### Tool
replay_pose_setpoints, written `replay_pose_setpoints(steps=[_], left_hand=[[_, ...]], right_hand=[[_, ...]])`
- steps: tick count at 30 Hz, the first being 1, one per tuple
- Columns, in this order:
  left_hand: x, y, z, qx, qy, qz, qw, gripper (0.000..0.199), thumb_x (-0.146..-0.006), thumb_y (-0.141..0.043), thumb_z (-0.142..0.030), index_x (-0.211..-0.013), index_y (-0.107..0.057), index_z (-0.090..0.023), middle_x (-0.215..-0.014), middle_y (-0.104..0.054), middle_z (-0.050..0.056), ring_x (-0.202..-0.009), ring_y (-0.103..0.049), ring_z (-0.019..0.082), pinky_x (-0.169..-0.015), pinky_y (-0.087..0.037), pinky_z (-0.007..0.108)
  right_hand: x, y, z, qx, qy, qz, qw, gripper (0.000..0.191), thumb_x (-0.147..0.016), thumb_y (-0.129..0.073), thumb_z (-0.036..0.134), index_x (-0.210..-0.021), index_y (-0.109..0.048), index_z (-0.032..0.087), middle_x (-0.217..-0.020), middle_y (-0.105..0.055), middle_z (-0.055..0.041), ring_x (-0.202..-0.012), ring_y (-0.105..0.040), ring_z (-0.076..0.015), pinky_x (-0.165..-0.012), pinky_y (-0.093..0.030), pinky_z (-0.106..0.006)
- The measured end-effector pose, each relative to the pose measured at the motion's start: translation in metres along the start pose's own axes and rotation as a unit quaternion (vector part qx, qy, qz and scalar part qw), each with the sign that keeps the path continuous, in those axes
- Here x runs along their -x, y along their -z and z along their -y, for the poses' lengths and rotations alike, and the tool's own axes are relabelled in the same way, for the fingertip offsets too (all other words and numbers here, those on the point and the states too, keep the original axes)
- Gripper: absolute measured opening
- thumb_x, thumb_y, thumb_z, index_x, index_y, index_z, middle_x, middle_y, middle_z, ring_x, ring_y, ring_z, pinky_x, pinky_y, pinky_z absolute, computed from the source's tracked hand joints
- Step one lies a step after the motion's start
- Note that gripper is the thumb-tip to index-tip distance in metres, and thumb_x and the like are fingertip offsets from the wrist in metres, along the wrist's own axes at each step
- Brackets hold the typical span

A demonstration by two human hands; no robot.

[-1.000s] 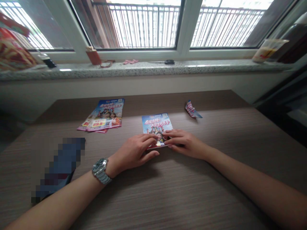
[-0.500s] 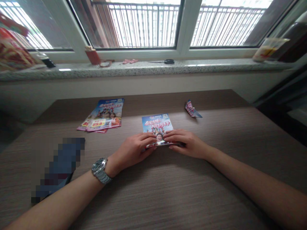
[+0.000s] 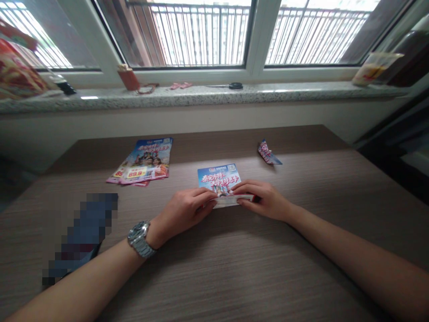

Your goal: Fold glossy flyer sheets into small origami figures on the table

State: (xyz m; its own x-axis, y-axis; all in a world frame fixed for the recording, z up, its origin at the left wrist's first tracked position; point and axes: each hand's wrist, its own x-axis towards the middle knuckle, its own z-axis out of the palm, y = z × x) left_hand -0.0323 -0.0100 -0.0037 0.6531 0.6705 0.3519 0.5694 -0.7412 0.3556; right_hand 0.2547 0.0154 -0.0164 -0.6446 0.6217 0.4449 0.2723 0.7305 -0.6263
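A blue printed flyer (image 3: 219,176) lies on the table in front of me, its near edge turned up so that a pale strip of the back shows. My left hand (image 3: 192,206) pinches the left part of that folded edge between thumb and fingers. On the right part, my right hand (image 3: 259,197) grips the same edge, fingers on top and thumb at the near side. A silver watch (image 3: 140,238) circles my left wrist.
Several similar flyers (image 3: 150,158) lie overlapped at the left back. A small folded paper piece (image 3: 267,153) rests at the right back. A blurred-out dark object (image 3: 85,232) is by my left forearm. Scissors (image 3: 234,86) and a red case (image 3: 129,79) are on the windowsill (image 3: 201,99).
The flyer's near edge has been folded up and over, showing its pale back and covering the printed face. The flyer has slid slightly towards me. Both hands stay on it.
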Motion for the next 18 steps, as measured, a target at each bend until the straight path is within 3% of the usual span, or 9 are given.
replay_pose_setpoints(steps=[9, 18], left_hand=[[0.0009, -0.0008, 0.0011, 0.014, -0.001, -0.008, 1.0, 0.019, -0.106, -0.051, -0.026, -0.113, -0.068, -0.02, -0.109, -0.075, 0.005, -0.091, -0.072, 0.017, -0.078, -0.055, 0.028], [0.0032, 0.0004, 0.0012, 0.031, -0.011, -0.024, 0.999, 0.018, -0.105, -0.054, -0.024, -0.117, -0.067, -0.021, -0.111, -0.074, 0.004, -0.093, -0.073, 0.016, -0.078, -0.056, 0.027]], right_hand=[[-0.0002, 0.0021, 0.0021, -0.012, -0.008, 0.014, 1.0, 0.019, -0.1, -0.06, 0.024, -0.116, -0.069, 0.021, -0.114, -0.075, -0.0089, -0.107, -0.071, -0.0204, -0.096, -0.056, -0.036], [0.0005, 0.0014, 0.0016, 0.006, -0.037, 0.007, 0.999, 0.016, -0.102, -0.058, 0.027, -0.113, -0.069, 0.022, -0.108, -0.076, -0.0074, -0.095, -0.072, -0.0189, -0.083, -0.057, -0.033]])
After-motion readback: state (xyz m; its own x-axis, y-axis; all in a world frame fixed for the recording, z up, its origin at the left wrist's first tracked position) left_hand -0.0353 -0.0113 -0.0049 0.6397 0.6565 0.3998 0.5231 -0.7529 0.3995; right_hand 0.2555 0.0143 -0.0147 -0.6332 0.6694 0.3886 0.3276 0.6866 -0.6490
